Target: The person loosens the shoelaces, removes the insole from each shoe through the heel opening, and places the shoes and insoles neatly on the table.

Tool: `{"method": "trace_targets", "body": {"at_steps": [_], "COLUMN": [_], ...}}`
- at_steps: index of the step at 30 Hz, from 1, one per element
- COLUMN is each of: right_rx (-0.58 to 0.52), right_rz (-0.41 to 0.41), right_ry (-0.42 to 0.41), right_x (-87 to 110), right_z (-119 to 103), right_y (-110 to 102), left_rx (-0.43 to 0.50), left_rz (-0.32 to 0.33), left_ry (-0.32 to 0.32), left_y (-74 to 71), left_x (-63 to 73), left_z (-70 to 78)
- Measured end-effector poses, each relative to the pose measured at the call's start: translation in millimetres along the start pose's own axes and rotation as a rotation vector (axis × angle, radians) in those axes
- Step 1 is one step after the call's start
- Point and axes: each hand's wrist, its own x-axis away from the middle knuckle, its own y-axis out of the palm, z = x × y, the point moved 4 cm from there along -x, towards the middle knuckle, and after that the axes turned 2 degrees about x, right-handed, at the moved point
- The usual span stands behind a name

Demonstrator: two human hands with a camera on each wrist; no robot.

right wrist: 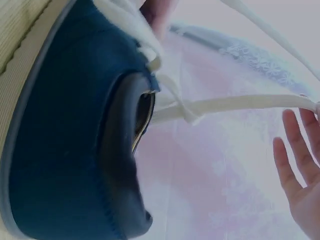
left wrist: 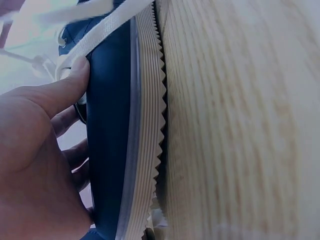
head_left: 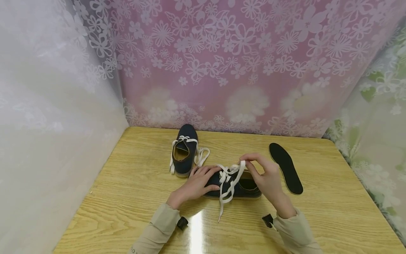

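A dark navy lace-up shoe lies sideways on the table, toe to the left and opening to the right. My left hand holds its toe part, fingers over the top and thumb on the near side. In the left wrist view the thumb touches the shoe's upper beside a lace. My right hand pinches a white shoelace and holds it raised above the shoe's opening. The other lace end hangs loose over the near side, down to the tabletop.
A second navy shoe with loose white laces stands behind and left, toe pointing away. A black insole lies to the right on the wooden table. Flowered curtains enclose the back and sides.
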Motion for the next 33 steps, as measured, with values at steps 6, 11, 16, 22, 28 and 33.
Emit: {"method": "trace_targets", "body": {"at_steps": [6,11,16,22,28,33], "right_rx": [0.008,0.128,0.281,0.491,0.545,0.531], "right_rz": [-0.136,-0.359,-0.458,-0.489,-0.509,-0.523], "right_ry": [0.082,0.077,0.039,0.123,0.198,0.205], "right_x": [3.6,12.0,18.0,23.1,25.7,24.7], "right_z": [5,17,25,33,33,31], "right_y": [8,23,28,26,25,25], "left_rx": [0.018,0.005,0.008,0.009,0.004,0.004], "left_rz": [-0.004,-0.009,-0.002,-0.002,0.005,0.007], "left_ry": [-0.006,-0.011,-0.005,-0.003,0.001,0.004], "left_y": [-1.3,-1.6,-1.3,-1.8,-2.6,-2.9], "left_x": [1.1,1.4,1.0,0.8,0.9,1.3], "left_z": [1.4,3.7,4.1,4.1,4.3,4.8]}}
